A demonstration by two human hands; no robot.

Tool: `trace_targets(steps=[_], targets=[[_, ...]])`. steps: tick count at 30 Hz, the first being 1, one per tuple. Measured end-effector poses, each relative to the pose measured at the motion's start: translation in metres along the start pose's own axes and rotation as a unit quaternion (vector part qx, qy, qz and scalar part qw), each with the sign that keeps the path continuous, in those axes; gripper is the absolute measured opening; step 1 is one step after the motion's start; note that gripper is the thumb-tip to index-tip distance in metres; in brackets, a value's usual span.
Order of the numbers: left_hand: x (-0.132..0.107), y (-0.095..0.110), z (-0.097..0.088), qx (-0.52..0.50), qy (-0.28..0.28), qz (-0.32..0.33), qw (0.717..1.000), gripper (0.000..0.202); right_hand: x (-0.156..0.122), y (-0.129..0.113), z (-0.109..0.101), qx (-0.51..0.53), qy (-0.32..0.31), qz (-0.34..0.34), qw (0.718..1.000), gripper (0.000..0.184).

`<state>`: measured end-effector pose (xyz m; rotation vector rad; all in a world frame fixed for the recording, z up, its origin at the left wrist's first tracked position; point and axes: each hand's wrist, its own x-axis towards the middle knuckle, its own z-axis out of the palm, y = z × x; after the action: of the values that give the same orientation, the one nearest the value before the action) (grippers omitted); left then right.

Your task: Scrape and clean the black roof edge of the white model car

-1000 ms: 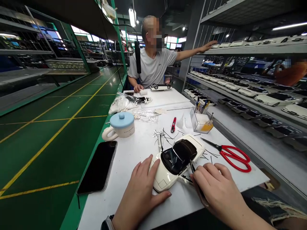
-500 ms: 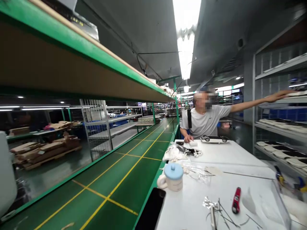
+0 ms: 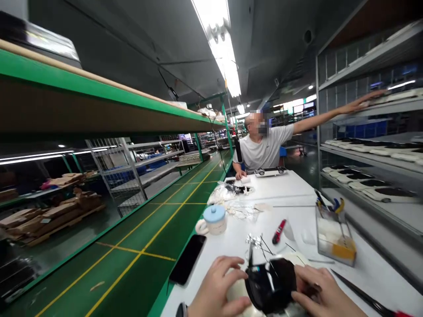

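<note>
At the bottom edge a white model car with a black glossy roof [image 3: 271, 284] is lifted a little off the white table [image 3: 297, 211]. My left hand [image 3: 216, 286] is curled round its left side. On the car's right side my right hand [image 3: 322, 293] has its fingers pressed against the body. Both hands grip the car together. Thin black strips and a small shiny piece [image 3: 253, 241] lie just beyond it.
A black phone [image 3: 187, 259], a lidded blue-and-white mug [image 3: 213, 220], a red cutter [image 3: 278, 232] and a clear box of tools [image 3: 333, 237] lie on the table. A co-worker in a grey shirt [image 3: 264, 149] reaches to the right-hand shelf [image 3: 373, 154]. The green conveyor [image 3: 145, 246] runs along the left.
The view swung up and away from the table, then came partly back down. The car, flat on the table a second ago, is now raised between both hands.
</note>
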<state>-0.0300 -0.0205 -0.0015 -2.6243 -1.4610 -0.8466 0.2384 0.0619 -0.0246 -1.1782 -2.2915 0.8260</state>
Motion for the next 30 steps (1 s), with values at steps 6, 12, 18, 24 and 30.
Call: trace_targets(steps=[6,12,18,24,30], targets=[[0.016,0.019,-0.001,-0.014,-0.074,-0.065,0.995,0.053,-0.046,0.003,0.005,0.037,0.095,-0.004,0.995,0.022],[-0.003,-0.004,0.011,-0.027,-0.112,-0.156,0.981,0.104,-0.068,-0.003,0.007,0.029,0.142,0.019,0.989,0.023],[-0.02,-0.011,0.034,-0.077,-0.075,-0.167,0.98,0.094,-0.075,-0.017,0.004,-0.029,0.217,-0.034,0.975,0.023],[-0.011,0.016,0.034,-0.089,0.027,-0.197,0.976,0.084,-0.083,-0.028,0.001,-0.134,0.23,-0.118,0.957,0.016],[0.009,0.039,0.017,-0.084,0.118,-0.19,0.971,0.087,-0.085,-0.034,-0.014,-0.196,0.24,-0.119,0.943,0.015]])
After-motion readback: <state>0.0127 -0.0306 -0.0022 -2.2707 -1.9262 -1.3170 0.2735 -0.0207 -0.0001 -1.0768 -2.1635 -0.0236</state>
